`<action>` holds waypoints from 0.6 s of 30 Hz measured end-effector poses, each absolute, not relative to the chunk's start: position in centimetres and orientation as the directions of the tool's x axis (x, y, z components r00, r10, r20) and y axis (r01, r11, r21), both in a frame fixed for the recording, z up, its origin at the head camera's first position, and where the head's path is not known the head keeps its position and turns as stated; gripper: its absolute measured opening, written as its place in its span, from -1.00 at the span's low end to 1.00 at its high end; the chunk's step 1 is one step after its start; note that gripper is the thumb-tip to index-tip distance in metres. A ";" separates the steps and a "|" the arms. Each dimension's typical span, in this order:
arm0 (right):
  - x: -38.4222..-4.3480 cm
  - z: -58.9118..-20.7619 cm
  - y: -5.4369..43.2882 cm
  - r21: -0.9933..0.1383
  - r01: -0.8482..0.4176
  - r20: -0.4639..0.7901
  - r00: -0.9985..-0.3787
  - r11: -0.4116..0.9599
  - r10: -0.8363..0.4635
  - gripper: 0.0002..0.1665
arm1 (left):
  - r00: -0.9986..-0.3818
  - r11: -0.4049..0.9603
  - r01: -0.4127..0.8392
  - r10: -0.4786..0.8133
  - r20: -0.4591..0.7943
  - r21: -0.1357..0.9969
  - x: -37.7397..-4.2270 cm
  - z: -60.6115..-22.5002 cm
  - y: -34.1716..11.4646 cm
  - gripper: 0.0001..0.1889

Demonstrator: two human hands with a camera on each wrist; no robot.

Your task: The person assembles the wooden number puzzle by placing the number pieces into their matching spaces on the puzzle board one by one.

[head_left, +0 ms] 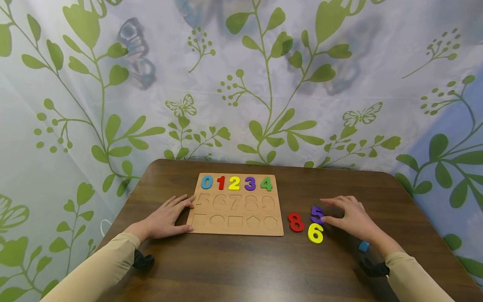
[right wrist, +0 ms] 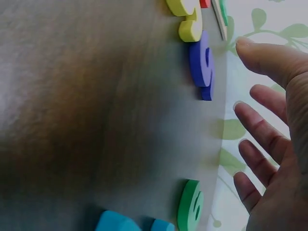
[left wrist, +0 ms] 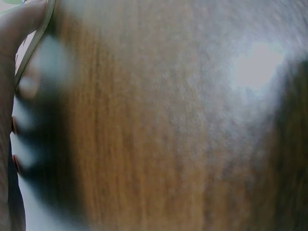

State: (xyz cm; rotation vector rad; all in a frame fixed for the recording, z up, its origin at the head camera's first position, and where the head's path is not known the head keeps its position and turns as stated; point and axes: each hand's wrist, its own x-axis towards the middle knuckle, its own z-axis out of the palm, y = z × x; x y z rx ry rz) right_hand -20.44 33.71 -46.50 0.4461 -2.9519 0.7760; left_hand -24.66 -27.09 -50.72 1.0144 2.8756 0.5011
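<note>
A wooden number board (head_left: 237, 230) lies on the table; the numbers 0 to 4 fill its top row, and the recesses below are bare. My left hand (head_left: 166, 220) rests at the board's left edge, fingertips on the side and thumb near the lower corner. Over to the right, my right hand (head_left: 351, 220) hovers beside a purple number 5 (head_left: 315, 214), its thumb overlapping that piece in the head view. Thumb and fingers stand apart with nothing between them in the right wrist view. A yellow number 6 (head_left: 310, 233) and a red number 8 (head_left: 296, 222) lie close by.
A blue piece (head_left: 363, 246) lies under the right wrist. The right wrist view also has a green number piece (right wrist: 190, 207) near that blue one, hidden in the head view. Behind the brown table (head_left: 241, 268) hangs a leaf-patterned curtain (head_left: 211, 84).
</note>
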 end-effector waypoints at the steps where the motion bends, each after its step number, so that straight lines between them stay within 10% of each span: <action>1: -20.4 -46.6 33.7 -0.465 -0.292 0.124 -0.956 0.836 -0.265 -0.23 | -0.783 0.732 0.602 0.619 0.058 0.318 -24.7 -50.7 -27.1 -0.30; 18: -20.6 -47.7 33.8 -0.379 -0.303 0.120 -0.953 0.874 -0.279 -0.31 | -0.776 0.723 0.611 0.628 0.063 0.324 -24.6 -50.3 -26.9 -0.30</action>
